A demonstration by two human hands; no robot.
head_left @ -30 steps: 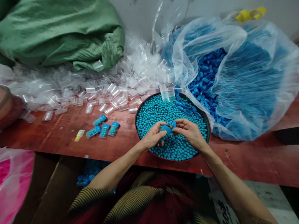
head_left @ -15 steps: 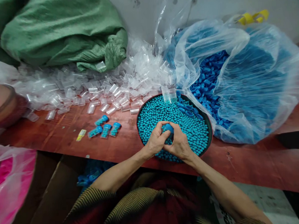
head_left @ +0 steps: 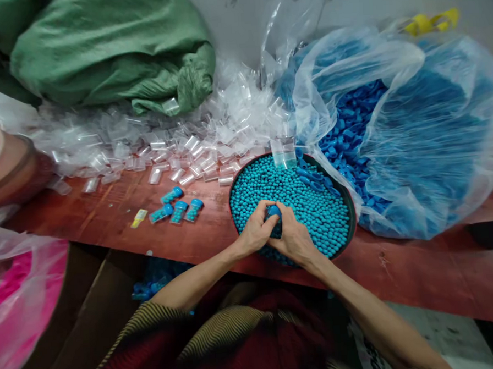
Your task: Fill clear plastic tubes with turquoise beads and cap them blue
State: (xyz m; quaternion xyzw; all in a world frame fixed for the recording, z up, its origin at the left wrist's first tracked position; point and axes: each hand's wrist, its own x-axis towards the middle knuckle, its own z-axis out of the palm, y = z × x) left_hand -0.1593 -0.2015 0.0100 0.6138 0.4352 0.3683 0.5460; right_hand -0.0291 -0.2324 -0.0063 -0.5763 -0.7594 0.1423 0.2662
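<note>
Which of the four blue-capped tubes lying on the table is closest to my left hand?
The rightmost tube, at the right end of the front row. The other three tubes lie farther left, so farther from your left hand.

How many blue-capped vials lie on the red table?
4, left of the bowl: a back vial, then left vial, middle vial and right vial in front. More could be hidden.

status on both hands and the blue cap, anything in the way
Left hand, right hand: both gripping blue cap. Cap above beads. Fingers partly hiding it.
</note>
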